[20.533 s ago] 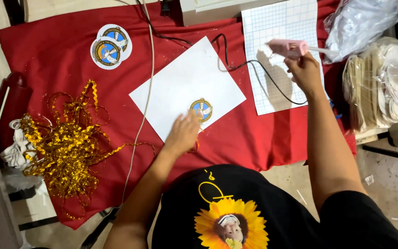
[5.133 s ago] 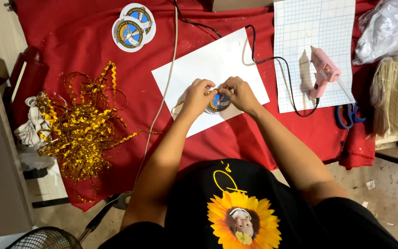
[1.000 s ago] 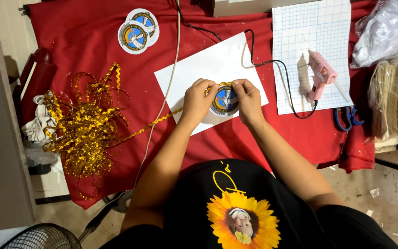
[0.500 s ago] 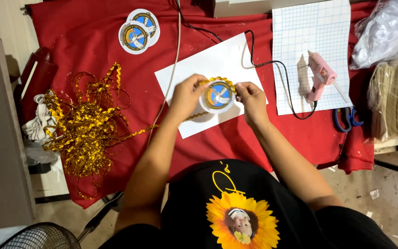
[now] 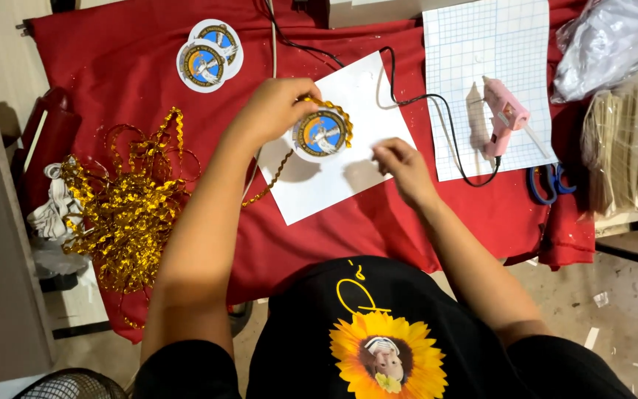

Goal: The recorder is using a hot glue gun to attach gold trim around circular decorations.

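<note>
My left hand point(image 5: 275, 109) holds a round blue and orange badge point(image 5: 320, 133) lifted above a white paper sheet point(image 5: 334, 177). A gold sequin trim point(image 5: 280, 168) runs around the badge's upper edge and trails down left to a gold pile point(image 5: 123, 210). My right hand point(image 5: 402, 164) hovers over the sheet just right of the badge, fingers pinched together with nothing visible in them.
A pink glue gun point(image 5: 502, 111) lies on a gridded mat point(image 5: 481, 44), its black cord point(image 5: 437, 125) looping beside the sheet. Two more round badges point(image 5: 208, 55) sit at the back left. Blue scissors point(image 5: 548, 181) and a stack of discs point(image 5: 629, 148) are at the right. Red cloth point(image 5: 127, 81) covers the table.
My right hand has let go of the badge and drawn back to the right. My left hand has lifted the badge slightly, keeping hold of it with the trim.
</note>
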